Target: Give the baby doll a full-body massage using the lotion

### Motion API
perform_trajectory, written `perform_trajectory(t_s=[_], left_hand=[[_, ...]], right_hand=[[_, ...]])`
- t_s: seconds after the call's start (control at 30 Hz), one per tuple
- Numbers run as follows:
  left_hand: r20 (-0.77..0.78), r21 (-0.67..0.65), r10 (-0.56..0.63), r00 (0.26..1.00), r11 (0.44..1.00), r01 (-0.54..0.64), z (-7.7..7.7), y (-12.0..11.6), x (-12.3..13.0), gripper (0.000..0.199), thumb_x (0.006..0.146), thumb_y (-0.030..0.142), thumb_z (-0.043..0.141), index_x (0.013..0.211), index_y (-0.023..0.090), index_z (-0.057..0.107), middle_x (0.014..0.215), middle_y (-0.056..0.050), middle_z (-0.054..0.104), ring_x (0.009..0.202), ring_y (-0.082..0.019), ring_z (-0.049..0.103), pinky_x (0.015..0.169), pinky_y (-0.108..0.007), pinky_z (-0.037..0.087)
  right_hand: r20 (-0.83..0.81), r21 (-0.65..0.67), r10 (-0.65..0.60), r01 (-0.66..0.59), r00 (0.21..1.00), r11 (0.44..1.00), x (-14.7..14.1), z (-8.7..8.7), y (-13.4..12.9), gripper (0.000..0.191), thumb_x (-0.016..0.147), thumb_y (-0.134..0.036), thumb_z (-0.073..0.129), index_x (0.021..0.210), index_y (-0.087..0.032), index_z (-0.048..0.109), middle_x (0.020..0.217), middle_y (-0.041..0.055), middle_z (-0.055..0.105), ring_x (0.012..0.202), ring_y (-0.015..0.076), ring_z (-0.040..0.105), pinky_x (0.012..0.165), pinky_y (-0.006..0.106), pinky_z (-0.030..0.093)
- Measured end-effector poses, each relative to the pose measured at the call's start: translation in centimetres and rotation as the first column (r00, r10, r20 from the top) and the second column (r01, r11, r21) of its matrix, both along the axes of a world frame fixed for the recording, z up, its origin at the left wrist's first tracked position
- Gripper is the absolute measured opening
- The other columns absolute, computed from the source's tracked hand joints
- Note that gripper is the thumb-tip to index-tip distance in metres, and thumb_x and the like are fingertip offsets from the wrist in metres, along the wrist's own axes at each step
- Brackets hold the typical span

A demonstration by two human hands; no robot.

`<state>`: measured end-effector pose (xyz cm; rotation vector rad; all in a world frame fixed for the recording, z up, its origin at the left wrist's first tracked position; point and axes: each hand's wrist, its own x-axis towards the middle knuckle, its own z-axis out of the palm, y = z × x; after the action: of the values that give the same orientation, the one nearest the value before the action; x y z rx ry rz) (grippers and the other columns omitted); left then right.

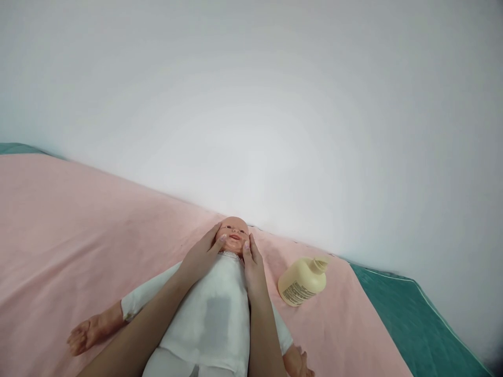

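Note:
A baby doll [223, 298] in a white top lies on its back, its head away from me and its arms spread out to both sides. My left hand [202, 256] cups the left side of the doll's head [234, 225], thumb on the cheek and fingers along the side. On the opposite cheek rests my right hand [253, 264], its thumb near the corner of the mouth. Between them the two hands hold the head; some fingertips are hidden behind it. My forearms pass over the doll's arms, and its legs run out of view at the bottom.
A pale yellow pump bottle [302, 281] with printed text stands to the right of the doll. Beneath everything spreads a pink sheet [98, 230], with green quilted cloth [416, 314] showing at the right and far left. A white wall [251, 104] rises just beyond the doll's head.

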<state>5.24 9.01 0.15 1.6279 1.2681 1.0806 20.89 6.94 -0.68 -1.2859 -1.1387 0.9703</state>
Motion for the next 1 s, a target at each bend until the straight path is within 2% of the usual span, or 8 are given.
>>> perform_trajectory(t_s=[0.2, 0.37, 0.57, 0.7, 0.83, 1.0], left_hand=[[-0.016, -0.043, 0.028, 0.999, 0.999, -0.028, -0.1, 0.0, 0.1, 0.068, 0.089, 0.06, 0.038, 0.147, 0.023, 0.033, 0.148, -0.007, 0.039, 0.134, -0.03, 0.04, 0.107, -0.043, 0.035], [0.012, -0.033, 0.007, 1.0, 0.999, -0.006, -0.5, 0.3, 0.2, 0.07, 0.087, 0.059, 0.044, 0.146, 0.024, 0.034, 0.148, -0.007, 0.039, 0.133, -0.03, 0.041, 0.105, -0.041, 0.038], [0.052, -0.013, -0.004, 0.999, 1.0, 0.005, -0.2, -0.2, 0.2, 0.077, 0.079, 0.055, 0.059, 0.145, 0.023, 0.035, 0.144, -0.008, 0.045, 0.127, -0.029, 0.048, 0.1, -0.038, 0.044], [0.04, -0.017, -0.012, 0.999, 1.0, 0.012, 0.0, -0.4, 0.1, 0.075, 0.081, 0.053, 0.057, 0.146, 0.023, 0.032, 0.146, -0.008, 0.042, 0.13, -0.029, 0.045, 0.104, -0.039, 0.039], [-0.028, -0.006, -0.015, 0.999, 1.0, 0.015, -0.2, -0.3, 0.0, 0.071, 0.087, 0.049, 0.046, 0.149, 0.021, 0.026, 0.151, -0.008, 0.034, 0.136, -0.028, 0.036, 0.11, -0.041, 0.032], [-0.054, 0.033, -0.01, 0.998, 0.999, 0.012, -0.7, 0.3, 0.0, 0.066, 0.093, 0.052, 0.032, 0.15, 0.021, 0.025, 0.15, -0.007, 0.036, 0.137, -0.026, 0.035, 0.111, -0.041, 0.029]], right_hand=[[-0.01, -0.033, 0.032, -0.033, 0.999, 0.999, -0.5, 0.5, -0.4, 0.093, 0.077, -0.055, 0.067, 0.149, -0.018, 0.022, 0.141, 0.0081, 0.047, 0.13, 0.026, 0.045, 0.108, 0.04, 0.038], [0.015, -0.036, 0.006, -0.005, 1.0, 0.999, -0.5, 0.2, -0.4, 0.095, 0.073, -0.051, 0.072, 0.149, -0.018, 0.024, 0.141, 0.0084, 0.048, 0.13, 0.0267, 0.045, 0.107, 0.041, 0.038], [0.066, -0.017, 0.016, -0.015, 0.998, 1.0, -0.1, -0.3, 0.0, 0.089, 0.078, -0.056, 0.065, 0.149, -0.018, 0.026, 0.145, 0.0078, 0.042, 0.134, 0.0262, 0.04, 0.11, 0.041, 0.034], [0.069, -0.009, 0.013, -0.012, 0.998, 1.0, -0.1, 0.0, -0.1, 0.086, 0.08, -0.06, 0.06, 0.148, -0.019, 0.027, 0.148, 0.0054, 0.037, 0.136, 0.025, 0.036, 0.111, 0.038, 0.032], [0.1, -0.008, 0.003, -0.003, 0.995, 1.0, 0.0, -0.1, -0.2, 0.083, 0.083, -0.063, 0.053, 0.148, -0.02, 0.027, 0.15, 0.0042, 0.033, 0.138, 0.023, 0.032, 0.114, 0.038, 0.028], [0.057, 0.002, -0.002, 0.002, 0.998, 1.0, 0.4, -1.0, 0.2, 0.08, 0.083, -0.066, 0.05, 0.147, -0.022, 0.031, 0.147, 0.004, 0.039, 0.136, 0.023, 0.036, 0.112, 0.039, 0.031]])
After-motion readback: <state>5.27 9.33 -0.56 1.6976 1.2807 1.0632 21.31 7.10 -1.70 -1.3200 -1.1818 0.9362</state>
